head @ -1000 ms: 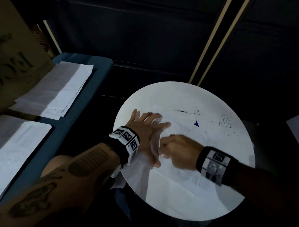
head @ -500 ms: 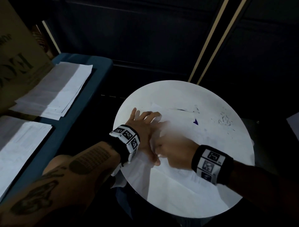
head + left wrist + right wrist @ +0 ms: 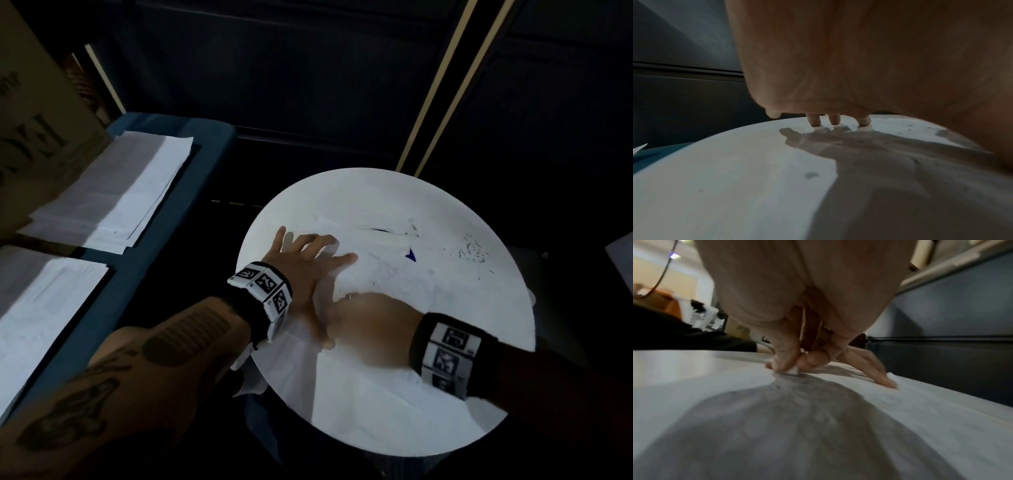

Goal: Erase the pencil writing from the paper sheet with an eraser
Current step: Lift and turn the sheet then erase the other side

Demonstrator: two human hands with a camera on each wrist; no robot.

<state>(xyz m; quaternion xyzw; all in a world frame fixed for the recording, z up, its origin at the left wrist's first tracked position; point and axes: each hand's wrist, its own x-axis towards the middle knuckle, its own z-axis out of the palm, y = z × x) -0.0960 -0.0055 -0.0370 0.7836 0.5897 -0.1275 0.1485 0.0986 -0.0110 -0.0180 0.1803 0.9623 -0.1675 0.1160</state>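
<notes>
The right hand (image 3: 797, 308) is pinching a small white eraser (image 3: 793, 370) between thumb and fingertips, pressing it onto the paper sheet (image 3: 910, 410). Beyond it, the left hand (image 3: 865, 365) is lying flat with straight fingers (image 3: 887, 382) touching the sheet near its far edge.

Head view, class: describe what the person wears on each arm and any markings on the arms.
Both wrists carry black bands with white panels printed with black square codes, left band and right band. The left forearm is bare with dark tattoos. The right forearm looks dark, perhaps sleeved.
</notes>
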